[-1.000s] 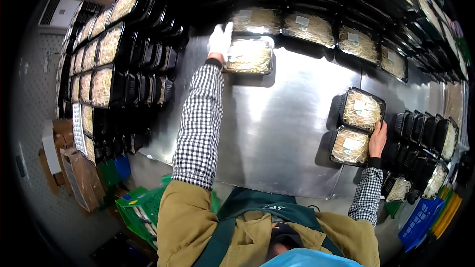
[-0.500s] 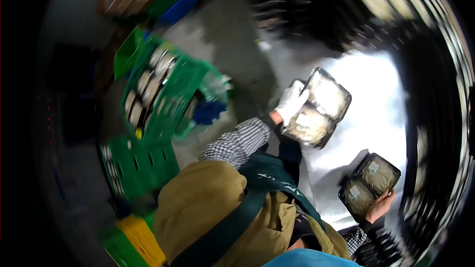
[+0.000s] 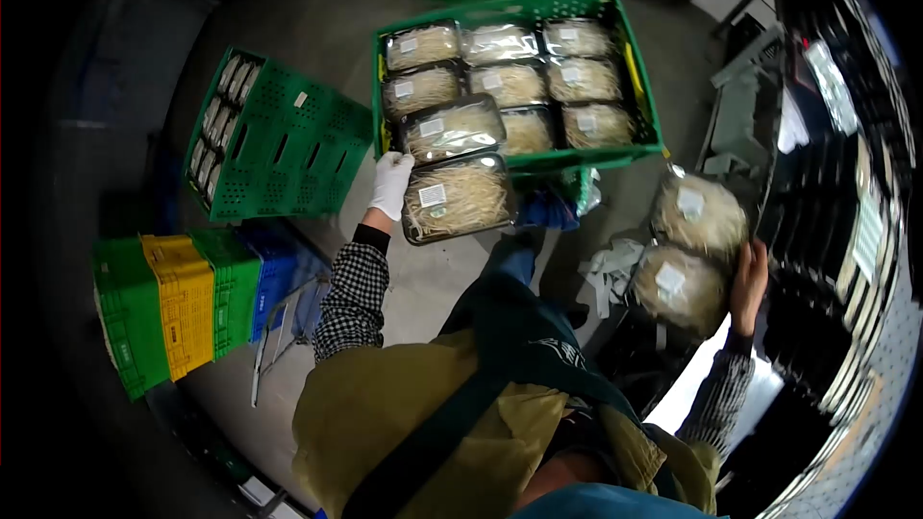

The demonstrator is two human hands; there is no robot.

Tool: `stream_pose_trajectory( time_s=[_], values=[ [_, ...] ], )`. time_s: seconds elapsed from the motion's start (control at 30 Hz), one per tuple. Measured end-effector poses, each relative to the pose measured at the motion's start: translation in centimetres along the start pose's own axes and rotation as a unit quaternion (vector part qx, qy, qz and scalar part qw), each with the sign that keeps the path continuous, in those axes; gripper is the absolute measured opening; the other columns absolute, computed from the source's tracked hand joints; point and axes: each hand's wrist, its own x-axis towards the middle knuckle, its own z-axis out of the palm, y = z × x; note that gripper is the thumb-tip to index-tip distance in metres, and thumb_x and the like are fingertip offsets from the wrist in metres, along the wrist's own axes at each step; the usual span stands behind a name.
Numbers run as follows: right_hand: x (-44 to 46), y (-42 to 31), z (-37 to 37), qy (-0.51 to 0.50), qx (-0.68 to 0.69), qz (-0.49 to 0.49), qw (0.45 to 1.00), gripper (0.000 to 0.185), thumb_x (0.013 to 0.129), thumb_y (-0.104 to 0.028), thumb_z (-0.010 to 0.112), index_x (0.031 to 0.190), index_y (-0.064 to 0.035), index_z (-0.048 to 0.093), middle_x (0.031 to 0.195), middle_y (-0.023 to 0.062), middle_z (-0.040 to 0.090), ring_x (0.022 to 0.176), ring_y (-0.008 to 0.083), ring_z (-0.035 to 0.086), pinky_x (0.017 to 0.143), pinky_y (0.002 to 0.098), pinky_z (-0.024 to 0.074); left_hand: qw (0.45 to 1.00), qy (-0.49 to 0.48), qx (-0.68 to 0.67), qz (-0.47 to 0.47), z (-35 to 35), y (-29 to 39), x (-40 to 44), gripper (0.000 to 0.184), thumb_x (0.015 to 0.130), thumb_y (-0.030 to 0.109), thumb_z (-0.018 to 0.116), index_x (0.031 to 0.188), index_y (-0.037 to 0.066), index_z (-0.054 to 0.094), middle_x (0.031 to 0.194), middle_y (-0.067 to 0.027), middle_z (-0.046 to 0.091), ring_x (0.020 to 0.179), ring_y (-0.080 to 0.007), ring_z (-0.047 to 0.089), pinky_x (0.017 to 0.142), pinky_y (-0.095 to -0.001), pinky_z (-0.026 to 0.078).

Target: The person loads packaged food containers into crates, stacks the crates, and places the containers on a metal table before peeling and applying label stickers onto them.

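My left hand (image 3: 392,186), in a white glove, grips two wrapped black trays of pale sprouts (image 3: 458,197) that lie end to end. They are at the near left edge of a green crate (image 3: 586,160) and overlap the trays inside it. Rows of similar labelled trays (image 3: 585,79) sit in that crate. On the right, my bare right hand (image 3: 749,286) holds the outer side of two more sprout trays (image 3: 687,290), side by side and slightly blurred.
At the left stand stacked green crates with trays (image 3: 298,139) and nested green, yellow (image 3: 181,298) and blue crates. Tall stacks of black trays (image 3: 827,259) line the right side. White plastic (image 3: 612,274) lies below the held right trays.
The view has turned from the metal table to the green crates. My left hand now holds two trays and has carried them to the crate; my right hand has lifted its two trays off the table.
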Motion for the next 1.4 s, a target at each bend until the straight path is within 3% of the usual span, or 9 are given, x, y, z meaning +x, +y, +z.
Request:
stream_pose_trajectory(
  time_s=[0.23,0.53,0.73,0.8,0.87,0.93,1.07,1.3,1.4],
  values=[
    [20.5,-14.5,23.0,-0.181,0.065,-0.045,0.980,0.039,0.090,-0.029,0.053,0.107,0.0062,0.056,0.091,0.0160,0.064,0.086,0.0197,0.059,0.078,0.0300,0.0451,0.996,-0.010,-0.043,-0.072,-6.0,-1.5,4.9,0.037,0.086,0.018,0.059,0.115,-0.005,0.057,0.105,-0.0120,0.064,0.088,-0.0166,0.062,0.077,-0.0268,0.047],
    [27.3,-16.3,46.7,-0.095,0.064,-0.029,0.993,0.046,0.088,-0.032,0.054,0.119,0.0019,0.052,0.093,0.0219,0.064,0.092,0.0352,0.061,0.081,0.0402,0.0463,0.994,-0.051,-0.048,-0.087,-2.3,5.3,3.8,0.029,0.086,0.021,0.063,0.102,-0.004,0.065,0.084,-0.0044,0.066,0.075,-0.0085,0.059,0.068,-0.0214,0.047],
    [22.9,-12.5,34.6,-0.098,0.219,-0.023,0.971,0.038,0.092,-0.022,0.051,0.120,0.0040,0.049,0.097,0.0159,0.064,0.080,0.0231,0.065,0.070,0.0337,0.0501,0.973,-0.200,-0.107,-0.033,13.4,3.0,9.4,0.022,0.081,0.018,0.067,0.084,-0.004,0.068,0.077,-0.0044,0.067,0.071,-0.0114,0.059,0.067,-0.0248,0.045],
    [20.4,-9.6,28.0,-0.113,0.224,0.006,0.968,0.032,0.093,-0.019,0.050,0.117,0.0019,0.052,0.096,0.0117,0.063,0.074,0.0149,0.064,0.065,0.0276,0.0500,0.974,-0.197,-0.081,-0.082,17.4,0.6,11.1,0.023,0.079,0.021,0.069,0.081,-0.002,0.069,0.073,-0.0058,0.067,0.069,-0.0133,0.059,0.065,-0.0279,0.045],
    [16.6,-5.5,21.9,-0.084,0.238,0.059,0.966,0.029,0.093,-0.017,0.050,0.114,0.0015,0.054,0.095,0.0096,0.063,0.073,0.0120,0.062,0.064,0.0246,0.0492,0.974,-0.174,0.082,0.118,18.4,-1.0,13.2,0.018,0.081,0.018,0.066,0.079,0.000,0.069,0.076,-0.0054,0.067,0.066,-0.0146,0.059,0.065,-0.0269,0.046],
    [11.1,-1.6,15.8,-0.033,0.201,0.097,0.974,0.026,0.093,-0.017,0.050,0.112,-0.0003,0.056,0.091,0.0083,0.064,0.070,0.0114,0.062,0.062,0.0238,0.0492,0.996,-0.076,-0.023,0.037,17.7,3.5,11.5,0.011,0.084,0.013,0.062,0.086,0.003,0.066,0.067,-0.0023,0.062,0.062,-0.0110,0.054,0.061,-0.0263,0.046],
    [-4.3,4.7,7.0,0.096,0.089,0.201,0.971,0.021,0.090,-0.016,0.053,0.105,-0.0030,0.059,0.084,0.0108,0.065,0.064,0.0184,0.064,0.061,0.0302,0.0504,0.942,-0.107,0.212,0.239,17.3,-0.3,11.8,0.027,0.087,0.023,0.056,0.106,0.004,0.054,0.106,-0.0109,0.059,0.090,-0.0259,0.055,0.076,-0.0392,0.044],
    [-35.6,20.1,0.1,0.398,0.078,0.359,0.841,0.021,0.092,-0.014,0.052,0.110,-0.0033,0.053,0.091,0.0058,0.060,0.072,0.0135,0.057,0.064,0.0280,0.0471,0.709,0.112,0.448,0.534,22.6,5.2,-2.6,0.050,0.083,0.029,0.061,0.127,0.009,0.048,0.122,-0.0111,0.055,0.107,-0.0293,0.054,0.088,-0.0426,0.043],
    [-50.3,28.4,-6.1,0.488,-0.163,0.414,0.751,0.027,0.089,-0.015,0.054,0.114,-0.0039,0.054,0.102,0.0133,0.062,0.078,0.0272,0.061,0.070,0.0346,0.0489,0.743,-0.105,0.260,0.608,31.2,6.7,-16.9,0.036,0.087,0.019,0.058,0.118,0.001,0.054,0.118,-0.0168,0.057,0.106,-0.0311,0.055,0.091,-0.0396,0.042]
  ],
)
